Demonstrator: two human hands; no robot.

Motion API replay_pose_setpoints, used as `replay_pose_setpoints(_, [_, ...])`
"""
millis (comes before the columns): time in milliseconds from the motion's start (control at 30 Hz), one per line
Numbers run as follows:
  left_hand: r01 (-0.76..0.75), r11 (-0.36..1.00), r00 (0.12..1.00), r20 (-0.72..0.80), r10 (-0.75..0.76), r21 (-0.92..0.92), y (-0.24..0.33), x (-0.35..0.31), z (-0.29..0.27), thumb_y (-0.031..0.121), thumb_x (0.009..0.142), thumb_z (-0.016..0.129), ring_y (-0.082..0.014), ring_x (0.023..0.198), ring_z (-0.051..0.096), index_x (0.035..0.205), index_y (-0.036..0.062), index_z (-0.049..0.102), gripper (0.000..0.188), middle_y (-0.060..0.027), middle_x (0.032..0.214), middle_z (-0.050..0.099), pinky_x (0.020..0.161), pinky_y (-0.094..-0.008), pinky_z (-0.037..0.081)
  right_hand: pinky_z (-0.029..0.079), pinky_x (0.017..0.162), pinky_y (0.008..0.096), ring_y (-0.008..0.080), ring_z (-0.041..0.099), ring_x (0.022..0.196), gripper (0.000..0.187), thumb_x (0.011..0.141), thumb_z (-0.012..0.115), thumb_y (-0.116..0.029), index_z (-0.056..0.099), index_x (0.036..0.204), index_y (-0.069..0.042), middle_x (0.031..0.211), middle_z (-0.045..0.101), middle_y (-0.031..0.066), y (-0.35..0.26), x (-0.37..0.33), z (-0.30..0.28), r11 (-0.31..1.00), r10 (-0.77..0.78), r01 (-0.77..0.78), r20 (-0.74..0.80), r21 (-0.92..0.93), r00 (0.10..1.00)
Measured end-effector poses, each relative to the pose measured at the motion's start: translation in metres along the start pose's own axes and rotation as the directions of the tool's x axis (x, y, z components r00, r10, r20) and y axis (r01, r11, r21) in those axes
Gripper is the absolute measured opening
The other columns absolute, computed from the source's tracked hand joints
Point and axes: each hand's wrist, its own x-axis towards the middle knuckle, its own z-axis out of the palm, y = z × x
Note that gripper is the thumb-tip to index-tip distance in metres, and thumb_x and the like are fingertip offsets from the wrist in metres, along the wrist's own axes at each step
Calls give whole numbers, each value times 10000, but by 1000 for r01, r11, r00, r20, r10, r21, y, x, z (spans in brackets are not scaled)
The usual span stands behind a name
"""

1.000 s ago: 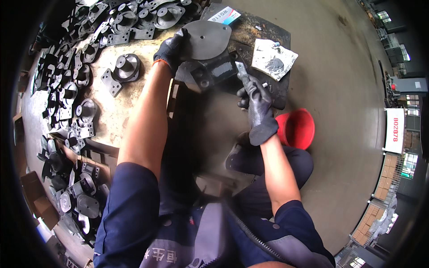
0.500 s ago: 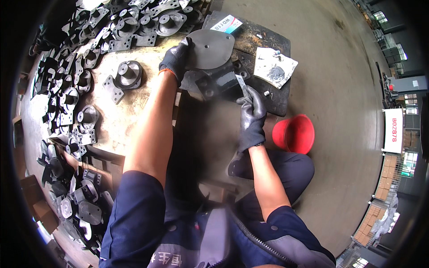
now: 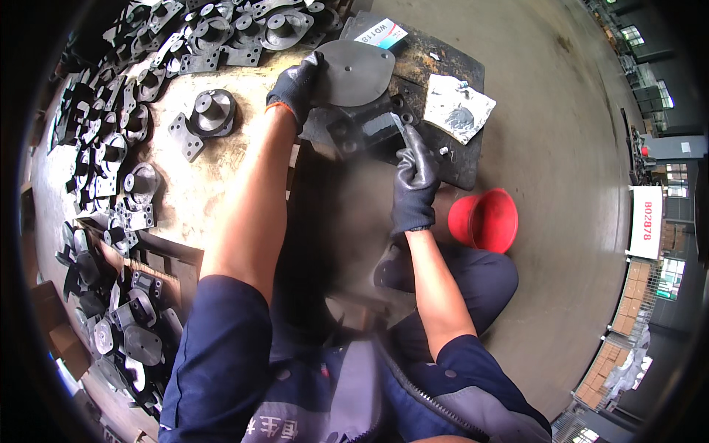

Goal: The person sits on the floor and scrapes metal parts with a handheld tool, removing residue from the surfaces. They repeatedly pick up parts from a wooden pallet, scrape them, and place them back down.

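In a dark grey glove, my left hand (image 3: 294, 90) grips the left edge of a dark metal bracket (image 3: 353, 78), whose rounded plate faces up with a small hole at its middle. A lower block of the bracket, with round holes, lies nearer to me. My right hand (image 3: 415, 177), also gloved, is closed on a narrow scraper (image 3: 399, 122). The scraper's tip is at the lower block, where a pale smear shows; whether it touches cannot be made out. Right of it lies a white sheet (image 3: 459, 108) bearing a patch of grey paste.
A dark board (image 3: 461, 166) lies under the work, with a printed box (image 3: 379, 35) at its far end. A red bucket (image 3: 493, 221) stands by my right knee. Many similar brackets crowd the wooden table's (image 3: 181, 173) far and left sides; one bracket (image 3: 212, 113) sits apart.
My right hand and the scraper have moved slightly away from me along the bracket's lower block. The bracket's plate has shifted a little up and right in view, still held by my left hand.
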Motion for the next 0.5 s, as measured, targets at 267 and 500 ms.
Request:
replay_pose_setpoints(267, [61,998,997,-52,-60,19,9,-7,5,478,842,527,-179,845,570,1052,-1,610,530,-98,951,633,750,-288,448,414,552,236,124,490,634,458,757,448,89,585,1165,-67,723,525,59,-13,-2,-8,970,188,-203,119,136,975])
replay_pose_setpoints(500, [-18,1000,1000,-7,18,5,1,2,5,471,869,490,-119,616,511,903,80,613,411,-15,725,560,514,-258,411,421,566,228,102,502,636,406,780,429,113,587,1137,1,748,569,46,8,-5,5,991,-42,41,0,128,999])
